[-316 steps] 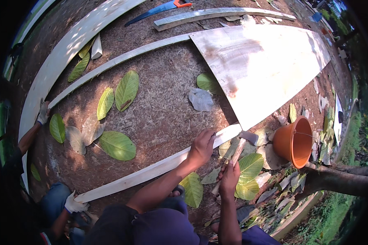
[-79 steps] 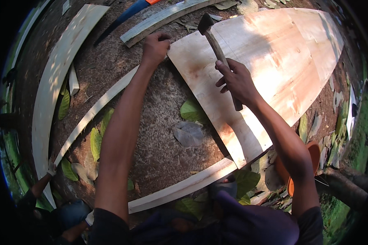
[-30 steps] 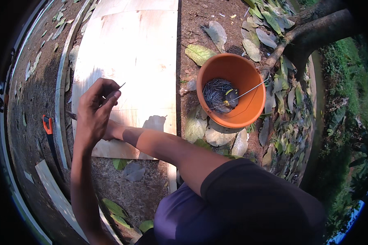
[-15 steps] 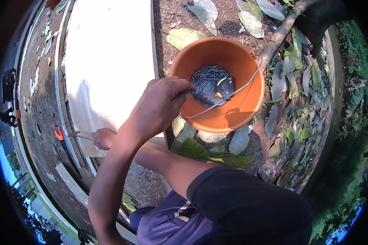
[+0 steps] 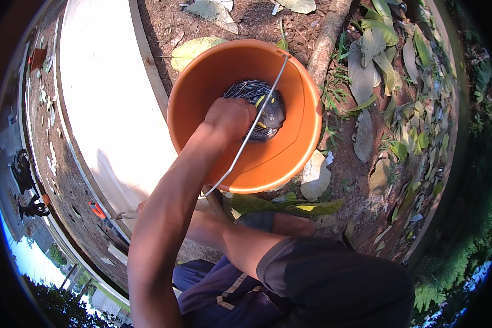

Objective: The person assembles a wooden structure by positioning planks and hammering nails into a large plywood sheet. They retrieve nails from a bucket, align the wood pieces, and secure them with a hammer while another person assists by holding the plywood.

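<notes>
My left hand (image 5: 230, 117) reaches down into an orange bucket (image 5: 290, 164), its fingers curled in among a heap of nails (image 5: 246, 87); the fingertips are hidden. Beside it in the bucket lies a black-and-yellow tape measure (image 5: 273, 112). The bucket's wire handle (image 5: 240, 147) slants across the opening, close to my left wrist. My right arm crosses beneath the left forearm. Most of my right hand (image 5: 141, 207) is covered by that forearm, and it grips a hammer (image 5: 124, 216) whose head points left.
A long pale board (image 5: 104, 82) lies left of the bucket. Beyond its edge is a handsaw with an orange grip (image 5: 97, 210). A branch (image 5: 329, 41) and many fallen leaves (image 5: 366, 76) cover the ground to the right. A foot (image 5: 292, 224) shows below the bucket.
My left hand has gone from over the bucket's near-left rim down into the nails. The view has shifted, so the bucket sits further left. The hammer stays in my right hand.
</notes>
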